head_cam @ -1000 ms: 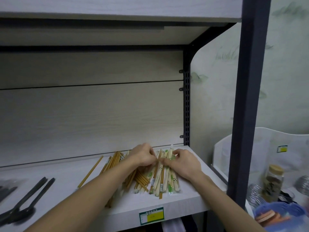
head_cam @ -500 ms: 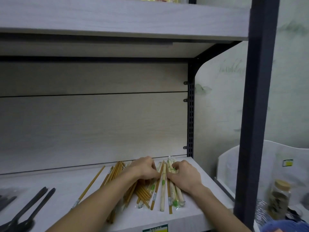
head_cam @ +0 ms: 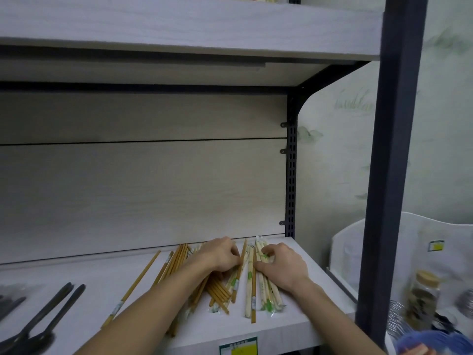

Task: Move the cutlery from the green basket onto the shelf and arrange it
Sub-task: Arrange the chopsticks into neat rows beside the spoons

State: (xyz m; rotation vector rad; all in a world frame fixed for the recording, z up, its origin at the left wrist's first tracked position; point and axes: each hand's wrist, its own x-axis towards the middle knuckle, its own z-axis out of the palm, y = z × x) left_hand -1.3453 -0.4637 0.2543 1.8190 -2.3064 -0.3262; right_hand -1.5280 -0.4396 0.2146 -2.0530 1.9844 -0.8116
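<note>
Both hands work in the pile of chopsticks [head_cam: 230, 285] at the right end of the shelf [head_cam: 84, 280]. The left hand [head_cam: 219, 254] lies knuckles-up on the pile, its fingers curled down and its fingertips pinching one bare brown chopstick [head_cam: 242, 262] that slants up toward the back panel. The right hand [head_cam: 282, 265] rests just beside it, fingers bent and spread over the wrapped pale chopsticks [head_cam: 266, 295], thumb pressed along their side; whether it actually grips any of them cannot be told. The two hands are close together, with a few sticks between them.

The shelf is a pale wood-grain board in a dark metal frame [head_cam: 386, 175], with a matching back panel [head_cam: 143, 188] and another board overhead. A green and yellow price label [head_cam: 238, 347] sits on the front edge. The wall to the right carries a faint plant pattern.

The chopsticks overlap too much for an exact count: well over a dozen, some bare brown, some in clear wrappers with green print. One brown chopstick [head_cam: 133, 288] lies apart to the left. At the far left are two dark spoons [head_cam: 48, 316], handles side by side. Past the frame stand a cork-lidded glass jar [head_cam: 422, 295], blurred, and a white bin [head_cam: 358, 242]
</note>
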